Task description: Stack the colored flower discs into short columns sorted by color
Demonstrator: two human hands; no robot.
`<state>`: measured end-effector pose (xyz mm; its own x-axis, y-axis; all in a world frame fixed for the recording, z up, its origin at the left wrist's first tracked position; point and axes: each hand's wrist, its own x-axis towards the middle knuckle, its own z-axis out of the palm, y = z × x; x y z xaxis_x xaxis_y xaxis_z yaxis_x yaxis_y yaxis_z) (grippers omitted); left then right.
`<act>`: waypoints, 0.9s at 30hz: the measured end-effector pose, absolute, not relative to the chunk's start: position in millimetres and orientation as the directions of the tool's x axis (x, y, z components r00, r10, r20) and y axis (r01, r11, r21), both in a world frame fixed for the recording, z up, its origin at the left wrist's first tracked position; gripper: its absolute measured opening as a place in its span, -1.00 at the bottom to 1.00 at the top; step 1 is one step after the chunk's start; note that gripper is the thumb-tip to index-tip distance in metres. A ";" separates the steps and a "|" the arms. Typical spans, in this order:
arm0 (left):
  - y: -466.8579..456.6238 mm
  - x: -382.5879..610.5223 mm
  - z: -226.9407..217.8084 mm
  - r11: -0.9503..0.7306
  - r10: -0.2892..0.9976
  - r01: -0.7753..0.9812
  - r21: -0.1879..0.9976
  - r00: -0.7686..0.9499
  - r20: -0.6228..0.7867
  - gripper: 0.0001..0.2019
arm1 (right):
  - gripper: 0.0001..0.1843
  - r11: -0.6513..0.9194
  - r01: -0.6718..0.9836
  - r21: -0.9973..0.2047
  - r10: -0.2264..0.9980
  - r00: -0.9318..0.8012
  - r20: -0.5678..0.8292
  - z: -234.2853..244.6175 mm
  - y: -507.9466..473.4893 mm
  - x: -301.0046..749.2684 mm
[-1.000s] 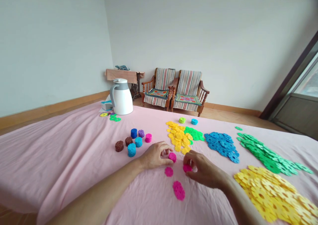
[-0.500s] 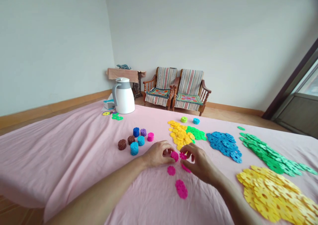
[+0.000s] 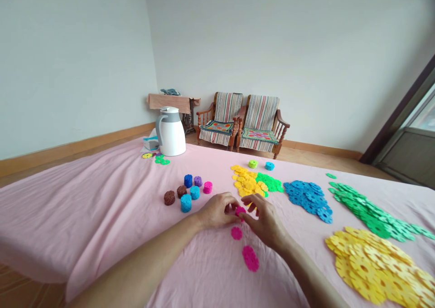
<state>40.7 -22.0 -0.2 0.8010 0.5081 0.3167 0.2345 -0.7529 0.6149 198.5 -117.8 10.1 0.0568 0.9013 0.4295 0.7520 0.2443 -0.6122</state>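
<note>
My left hand (image 3: 217, 212) and my right hand (image 3: 263, 219) meet over a small pink stack of snowflake discs (image 3: 240, 211) on the pink cloth. Both hands have fingers pinched round the stack. A single pink disc (image 3: 236, 233) lies just in front of them, and two overlapping pink discs (image 3: 250, 258) lie nearer to me. Several finished short stacks (image 3: 186, 203) in brown, blue, purple and pink stand to the left of my left hand.
Flat piles of discs lie around: yellow (image 3: 246, 184) and green (image 3: 270, 182) beyond my hands, blue (image 3: 307, 195), green (image 3: 367, 210) and yellow (image 3: 377, 265) to the right. A white jug (image 3: 171, 132) stands at the far edge. Two striped armchairs (image 3: 241, 126) stand by the wall.
My right hand picked up a pink disc from the cloth and brought it left to the stack in my left hand. The camera view shifted slightly.
</note>
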 end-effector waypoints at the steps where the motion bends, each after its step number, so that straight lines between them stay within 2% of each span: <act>1: -21.7 40.5 -0.3 -0.750 0.509 0.236 0.618 0.803 0.311 -0.73 | -0.81 0.240 0.752 -0.614 0.900 0.065 0.431 12.5 -118.8 199.2; 8: -21.4 40.0 2.0 -0.737 0.505 0.225 0.638 0.810 0.298 -0.69 | -0.87 0.155 0.768 -0.622 0.881 0.178 0.438 18.4 -119.3 209.0; 11: -21.3 40.1 1.7 -0.739 0.496 0.217 0.637 0.815 0.298 -0.70 | -0.88 0.114 0.787 -0.606 0.900 0.176 0.398 18.2 -119.7 216.5; 16: -20.8 40.1 2.0 -0.739 0.501 0.229 0.634 0.816 0.289 -0.70 | -0.84 0.112 0.798 -0.592 0.981 0.007 0.194 26.7 -133.3 230.7; 20: -22.0 40.6 4.1 -0.739 0.506 0.235 0.631 0.812 0.290 -0.73 | -0.74 0.121 0.799 -0.590 0.993 -0.105 0.061 33.9 -145.6 235.2; 23: -22.7 40.7 5.1 -0.740 0.508 0.231 0.632 0.807 0.301 -0.74 | -0.75 0.120 0.809 -0.575 0.992 -0.124 0.032 33.8 -147.4 233.4; 27: -22.7 40.2 5.2 -0.735 0.509 0.236 0.636 0.812 0.286 -0.72 | -0.81 0.141 0.819 -0.557 0.990 -0.128 0.061 30.9 -145.2 229.8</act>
<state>40.2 -22.7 5.2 0.8118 0.5088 0.2865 0.2363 -0.7349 0.6357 229.8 -145.2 30.9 -0.1283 0.9898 0.0611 0.8188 0.1405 -0.5566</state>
